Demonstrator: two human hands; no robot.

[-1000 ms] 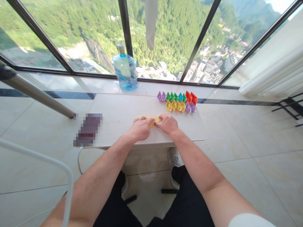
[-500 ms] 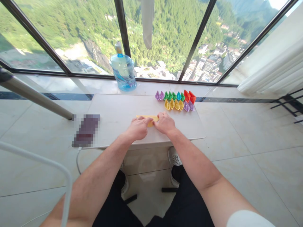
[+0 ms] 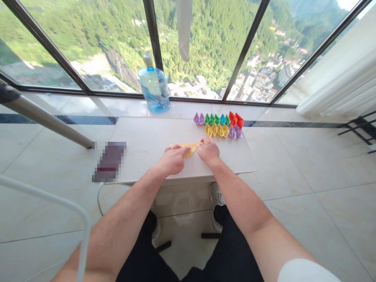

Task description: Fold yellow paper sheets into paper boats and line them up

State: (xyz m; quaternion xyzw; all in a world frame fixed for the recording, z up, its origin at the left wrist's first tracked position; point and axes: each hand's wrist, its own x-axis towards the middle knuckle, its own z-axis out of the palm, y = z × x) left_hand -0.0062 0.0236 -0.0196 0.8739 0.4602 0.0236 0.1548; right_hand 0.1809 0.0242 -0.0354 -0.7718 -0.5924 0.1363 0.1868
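Observation:
A folded yellow paper (image 3: 190,148) lies flat near the middle of a small white table (image 3: 141,149). My left hand (image 3: 172,159) rests on its left part with curled fingers pressing it down. My right hand (image 3: 208,150) pinches the paper's right end, thumb and fingers closed on it. Beyond my right hand stand two rows of small folded paper boats (image 3: 219,125) in purple, green, blue, red and yellow.
A big blue water jug (image 3: 154,89) stands on the sill by the window frame. A dark blurred flat object (image 3: 109,161) lies at the table's left edge. White curtain (image 3: 331,78) at right, a metal rail (image 3: 44,117) at left, tiled floor around.
My right hand has shifted a little to the right along the yellow paper, so more of the paper shows between my hands. The left hand stays put.

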